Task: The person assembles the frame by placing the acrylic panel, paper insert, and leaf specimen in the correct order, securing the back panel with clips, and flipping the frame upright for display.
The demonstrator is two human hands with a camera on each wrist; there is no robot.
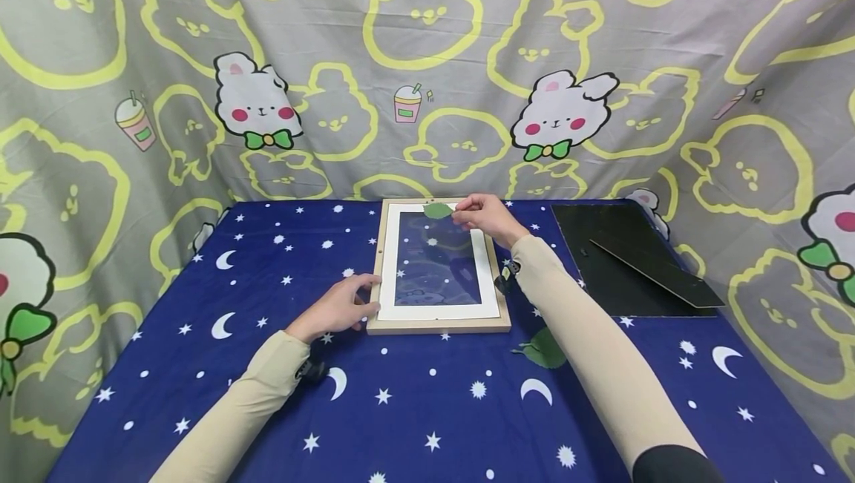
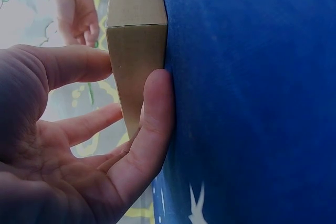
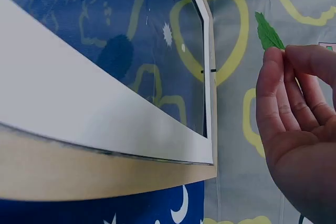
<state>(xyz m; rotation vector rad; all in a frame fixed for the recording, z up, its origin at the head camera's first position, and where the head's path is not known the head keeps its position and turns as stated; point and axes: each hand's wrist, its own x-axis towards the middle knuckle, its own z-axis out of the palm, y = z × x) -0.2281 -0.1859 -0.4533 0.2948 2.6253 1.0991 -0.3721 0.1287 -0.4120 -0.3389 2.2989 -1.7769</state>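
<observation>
A light wooden picture frame (image 1: 439,325) lies flat, holding a white mat (image 1: 434,312) around a clear pane (image 1: 437,260). My left hand (image 1: 342,303) holds the frame at its left side; in the left wrist view, curved fingers (image 2: 157,103) lie along its outer edge. Above the frame's far end, my right hand (image 1: 490,216) pinches a green leaf (image 1: 437,210) between thumb and fingertips. The right wrist view shows this leaf (image 3: 269,32) raised, partly edge-on. Another leaf (image 1: 544,349) lies on the cloth near the frame's lower right corner, partly covered by my right forearm.
A black backing board (image 1: 581,245) lies to the right, with a narrower dark flap (image 1: 657,275) sticking up from it. The blue star-and-moon cloth (image 1: 427,401) covers the table. Behind stands a grey curtain (image 1: 461,38) with cartoon animals.
</observation>
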